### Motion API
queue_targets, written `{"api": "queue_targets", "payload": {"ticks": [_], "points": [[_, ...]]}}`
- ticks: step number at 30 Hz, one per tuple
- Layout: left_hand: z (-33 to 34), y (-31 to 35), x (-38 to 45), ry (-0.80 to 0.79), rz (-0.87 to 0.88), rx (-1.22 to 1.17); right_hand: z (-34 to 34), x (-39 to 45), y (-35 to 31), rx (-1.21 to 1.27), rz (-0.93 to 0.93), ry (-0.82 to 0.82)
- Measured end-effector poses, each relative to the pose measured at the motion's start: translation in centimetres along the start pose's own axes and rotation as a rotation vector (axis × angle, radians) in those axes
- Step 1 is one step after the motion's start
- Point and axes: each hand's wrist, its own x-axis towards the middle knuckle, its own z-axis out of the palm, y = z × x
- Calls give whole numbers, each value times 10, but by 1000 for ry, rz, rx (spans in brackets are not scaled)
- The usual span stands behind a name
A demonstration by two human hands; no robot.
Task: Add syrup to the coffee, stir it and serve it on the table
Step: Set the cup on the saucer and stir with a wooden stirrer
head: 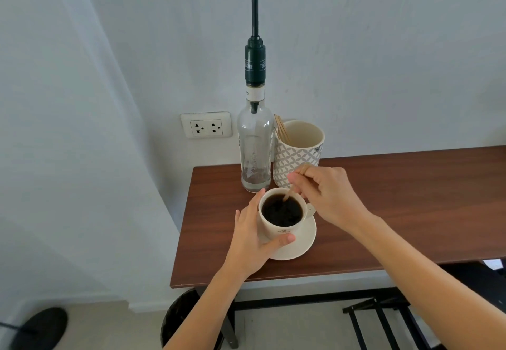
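Setting: pale wall (383, 48) behind; brown wood-look table (397, 212) w/ black frame; dbl wall socket (206, 128) far left, just above table level.

Item 1, right hand (332, 195): fingertips pinched together on upper part of wooden stirrer (290, 191); stirrer tilted, lower end dipped in coffee at far side of cup; upper end blurred past the fingers; forearm runs out to near right.

Item 2, left hand (253, 237): thumb (279, 240) pressed on near wall of cup, index finger curled round far-left side by the rim; hand clamped on cup body from the left; forearm runs to near edge of view.

Item 3, cup (282, 219): cream, small printed mark on near wall; filled w/ black coffee (282, 210); handle points right; stands on cream saucer (299, 243); saucer sits near table's left end, toward near edge.

Item 4, syrup bottle (254, 147): clear glass, upright, just beyond cup; little liquid at bottom; dark green pump (254, 21) on neck, spout points left; white neck label, text unreadable.

Item 5, holder mug (298, 152): cream inside, grey-white patterned outside; just right of bottle, touching or nearly so, can't tell which; spare wooden sticks (282, 130) lean at its left rim.

Misc: dark bin (180, 319) on floor under table's left end; black slatted rack (383, 322) near right; dark round object (41, 327) on floor, near left, blurred.
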Motion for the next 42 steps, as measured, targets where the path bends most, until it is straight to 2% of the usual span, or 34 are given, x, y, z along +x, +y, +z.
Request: {"api": "queue_targets", "payload": {"ticks": [2, 4, 7, 9, 12, 15, 19, 21, 27, 32, 34, 36, 39, 42], "points": [[0, 1, 0, 3, -2, -2, -8, 0, 5, -109, 10, -3], [0, 1, 0, 5, -1, 5, -11, -2, 5, -113, 42, -18], [0, 0, 0, 2, -4, 13, -1, -5, -3, 76, 119, -94], [0, -1, 0, 1, -7, 11, 6, -3, -7, 128, 99, -77], [0, 0, 0, -6, -8, 2, 1, 3, -1, -2, 24, -8], [0, 0, 0, -5, -10, -2, -9, 2, 6, -130, 31, -7], [0, 0, 0, -3, -6, 7, 1, -4, -1, 47, 127, -86], [0, 0, -1, -7, -6, 8, 8, -3, -5, 113, 128, -58], [0, 1, 0, -4, -8, 9, -7, 0, 6, -135, 56, 17], [0, -1, 0, -1, 7, 18, 7, -6, -3, 155, 179, -56], [0, 0, 0, -2, 4, 18, 10, -4, 0, 136, 163, 8], [0, 0, 0, -2, 4, 21, 5, -2, 5, 12, 117, 52], [0, -1, 0, 0, 3, 19, -6, -5, 8, -95, 98, 58], [0, -1, 0, 7, 9, 23, 0, -9, 2, 65, 191, -31]]}}
